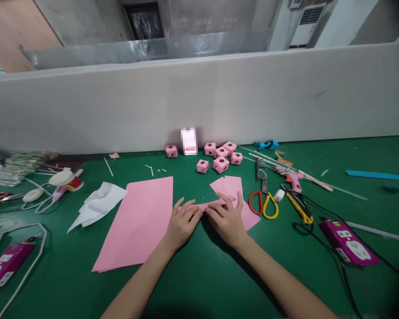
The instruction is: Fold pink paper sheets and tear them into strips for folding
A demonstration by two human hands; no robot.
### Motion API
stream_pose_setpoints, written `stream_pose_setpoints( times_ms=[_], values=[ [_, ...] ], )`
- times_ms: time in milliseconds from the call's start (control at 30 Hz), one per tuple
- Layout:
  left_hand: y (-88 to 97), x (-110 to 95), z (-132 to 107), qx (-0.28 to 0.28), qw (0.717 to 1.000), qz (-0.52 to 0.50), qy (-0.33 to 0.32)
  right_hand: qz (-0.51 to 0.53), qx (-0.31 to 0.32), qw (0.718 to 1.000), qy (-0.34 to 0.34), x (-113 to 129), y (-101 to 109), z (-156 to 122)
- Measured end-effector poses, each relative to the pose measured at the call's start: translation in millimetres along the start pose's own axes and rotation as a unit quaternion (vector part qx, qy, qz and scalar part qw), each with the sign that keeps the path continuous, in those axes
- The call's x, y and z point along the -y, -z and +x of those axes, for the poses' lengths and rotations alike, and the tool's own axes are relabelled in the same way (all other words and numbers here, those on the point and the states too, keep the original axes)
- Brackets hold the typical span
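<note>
A narrow folded strip of pink paper (204, 205) stretches between my two hands, just above the green tabletop. The fingertips of my left hand (183, 225) press on its left part, thumb and fingers together. On the strip's right part, the fingers of my right hand (228, 221) are bent down, and its outer fingers are raised. Cut pieces of pink paper (249, 217) lie beneath and behind the right hand. Left of my left hand is a large stack of pink sheets (139, 221). Several pink paper boxes (221, 165) with dark diamond-shaped holes stand farther back.
Scissors (270, 206) with red and yellow handles, a pink glue gun (295, 180) and a yellow cutter (297, 204) lie at right. Purple power strips (349, 243) sit on both sides with cables. Crumpled white paper (99, 204) and a paper cup (65, 180) are left; a pale partition (119, 106) stands behind.
</note>
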State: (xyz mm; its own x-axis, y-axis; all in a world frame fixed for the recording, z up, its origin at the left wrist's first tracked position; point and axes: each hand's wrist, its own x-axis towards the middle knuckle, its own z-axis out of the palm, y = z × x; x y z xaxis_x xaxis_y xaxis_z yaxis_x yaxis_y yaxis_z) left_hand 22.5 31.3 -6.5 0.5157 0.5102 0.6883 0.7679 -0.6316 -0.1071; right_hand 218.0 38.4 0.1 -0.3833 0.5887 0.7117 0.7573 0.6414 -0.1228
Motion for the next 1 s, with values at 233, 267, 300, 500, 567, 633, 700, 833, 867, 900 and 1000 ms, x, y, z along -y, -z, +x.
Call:
stream_pose_setpoints(
  times_ms=[233,267,300,500,567,633,700,833,867,900,1000],
  values=[
    [-1.9,3,0,0.010,1.000,-0.013,-0.008,0.014,0.017,1.000,0.013,0,-2,3],
    [-1.7,4,0,0.010,1.000,-0.013,-0.007,0.010,0.014,1.000,0.010,-3,-1,4],
    [-1.1,6,0,0.010,1.000,-0.013,-0.005,0.003,0.009,1.000,0.004,-8,0,5],
    [6.1,17,-1,0.006,1.000,0.000,0.017,-0.051,-0.011,0.998,-0.019,-38,9,10],
    [9.1,20,-1,0.002,1.000,0.003,0.026,-0.062,-0.015,0.998,-0.027,-51,12,9],
    [12.2,23,-1,-0.004,0.999,0.004,0.036,-0.078,-0.019,0.996,-0.043,-64,15,8],
    [15.0,26,-1,-0.012,0.999,0.005,0.048,-0.101,-0.033,0.992,-0.067,-78,17,5],
    [17.8,28,-1,-0.005,0.998,0.009,0.058,-0.104,-0.064,0.987,-0.100,-84,20,5],
    [17.6,27,-1,0.004,0.998,0.009,0.054,-0.091,-0.063,0.989,-0.098,-79,20,6],
    [17.3,27,-2,0.012,0.999,0.007,0.048,-0.074,-0.060,0.991,-0.091,-72,19,7],
    [15.7,23,-4,0.023,0.999,-0.003,0.028,-0.017,-0.031,0.999,-0.036,-43,14,8]
  ],
)
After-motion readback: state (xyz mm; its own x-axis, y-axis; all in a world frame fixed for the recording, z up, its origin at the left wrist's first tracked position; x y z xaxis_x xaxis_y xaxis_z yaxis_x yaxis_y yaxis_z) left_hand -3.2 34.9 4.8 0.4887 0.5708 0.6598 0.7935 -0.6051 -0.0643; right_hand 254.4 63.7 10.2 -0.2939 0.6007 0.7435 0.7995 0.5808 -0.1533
